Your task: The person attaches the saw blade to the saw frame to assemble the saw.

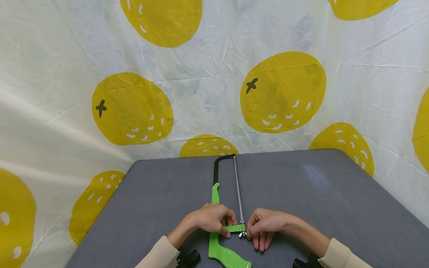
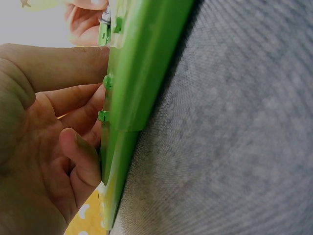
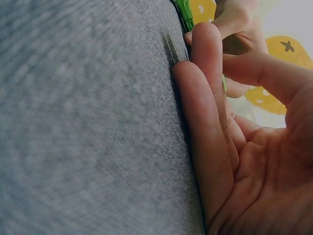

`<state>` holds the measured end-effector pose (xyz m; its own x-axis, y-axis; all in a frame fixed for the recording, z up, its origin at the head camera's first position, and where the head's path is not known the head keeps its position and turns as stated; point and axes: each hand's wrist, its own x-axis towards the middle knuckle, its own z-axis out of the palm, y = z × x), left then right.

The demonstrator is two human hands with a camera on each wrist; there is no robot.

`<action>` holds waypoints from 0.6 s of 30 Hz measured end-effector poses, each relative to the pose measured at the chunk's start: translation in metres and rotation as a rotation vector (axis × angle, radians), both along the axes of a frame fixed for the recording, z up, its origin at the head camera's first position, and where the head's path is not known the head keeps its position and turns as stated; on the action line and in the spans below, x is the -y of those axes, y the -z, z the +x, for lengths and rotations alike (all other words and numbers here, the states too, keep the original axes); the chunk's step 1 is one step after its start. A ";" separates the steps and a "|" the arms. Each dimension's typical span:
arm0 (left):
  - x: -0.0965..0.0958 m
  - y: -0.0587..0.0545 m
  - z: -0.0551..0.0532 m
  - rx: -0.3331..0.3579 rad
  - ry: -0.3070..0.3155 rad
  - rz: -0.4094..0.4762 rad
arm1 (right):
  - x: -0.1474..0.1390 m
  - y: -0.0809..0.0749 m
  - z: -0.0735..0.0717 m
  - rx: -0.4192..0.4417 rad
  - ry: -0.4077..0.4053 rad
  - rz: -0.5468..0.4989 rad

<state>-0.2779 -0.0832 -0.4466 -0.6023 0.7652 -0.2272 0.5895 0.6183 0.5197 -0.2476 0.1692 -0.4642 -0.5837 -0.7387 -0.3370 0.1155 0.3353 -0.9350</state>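
Left grip (image 1: pixel 214 219): holding the green lower arm (image 1: pixel 236 228) of the hacksaw (image 1: pixel 214 238), thumb on the near side, fingers on the far side.
Left forearm (image 1: pixel 182 229): slants up and right from the bottom edge of the frame, back of the hand upward, wrist low over the bench (image 1: pixel 161 193).
Hacksaw: lies on its side in the lower middle of the frame, black bow (image 1: pixel 216 171) towards the top, green handle (image 1: pixel 231 257) at the bottom edge.
Blade (image 1: pixel 237 186): runs along the hacksaw's right side, down to the lower arm.
Wing nut (image 1: pixel 242 235): at the arm's tip; the step in hand looks like adjusting blade tension here, tightening or loosening I cannot tell.
Next twist: seems to call for a steady frame on the left while the right thumb and forefinger turn the nut.
Right grip (image 1: pixel 264 225): narrow, thumb and forefinger close together beside the wing nut; whether they pinch it I cannot tell.
Right forearm (image 1: pixel 311 232): slants up and left from the lower right, other fingers reaching down towards the bench.
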 end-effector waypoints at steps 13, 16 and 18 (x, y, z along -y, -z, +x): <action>0.000 0.001 0.001 -0.005 -0.003 0.001 | -0.001 0.000 0.001 -0.011 -0.017 -0.014; -0.001 0.001 0.001 -0.008 -0.002 0.003 | -0.001 -0.001 0.001 -0.008 -0.020 -0.014; -0.001 0.001 0.001 -0.007 -0.002 0.004 | -0.002 -0.001 0.001 -0.005 -0.022 -0.013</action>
<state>-0.2765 -0.0820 -0.4477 -0.6051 0.7652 -0.2197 0.5921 0.6170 0.5183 -0.2471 0.1708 -0.4637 -0.5691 -0.7558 -0.3239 0.1032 0.3251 -0.9400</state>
